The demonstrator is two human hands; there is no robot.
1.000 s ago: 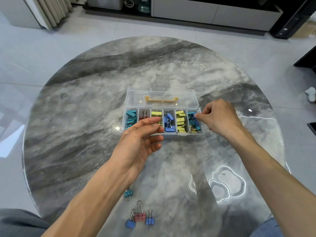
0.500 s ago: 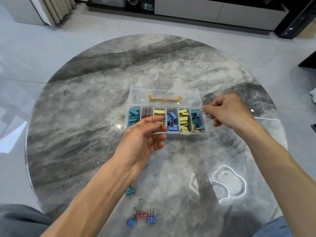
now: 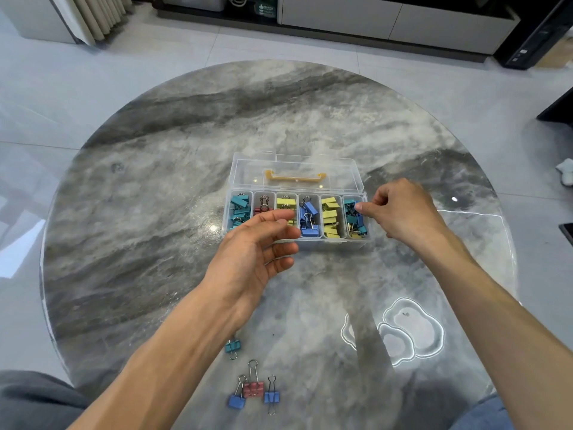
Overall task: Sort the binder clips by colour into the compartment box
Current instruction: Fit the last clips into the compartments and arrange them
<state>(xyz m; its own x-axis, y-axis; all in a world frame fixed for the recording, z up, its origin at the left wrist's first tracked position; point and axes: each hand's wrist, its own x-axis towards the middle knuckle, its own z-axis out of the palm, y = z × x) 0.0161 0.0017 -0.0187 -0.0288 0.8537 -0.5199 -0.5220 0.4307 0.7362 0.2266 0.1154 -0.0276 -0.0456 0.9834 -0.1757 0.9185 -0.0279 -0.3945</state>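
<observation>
Marble table (image 3: 155, 243): left hand (image 3: 254, 252) relaxed open, right hand (image 3: 400, 212) pinching, contents unclear

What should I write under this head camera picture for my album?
Two hands, left hand and right hand, over a clear compartment box of coloured binder clips; four loose clips wait on the marble table.

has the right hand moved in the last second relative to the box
Barely: the right hand stays at the rightmost compartment of the compartment box, fingertips at the clips there.
</observation>
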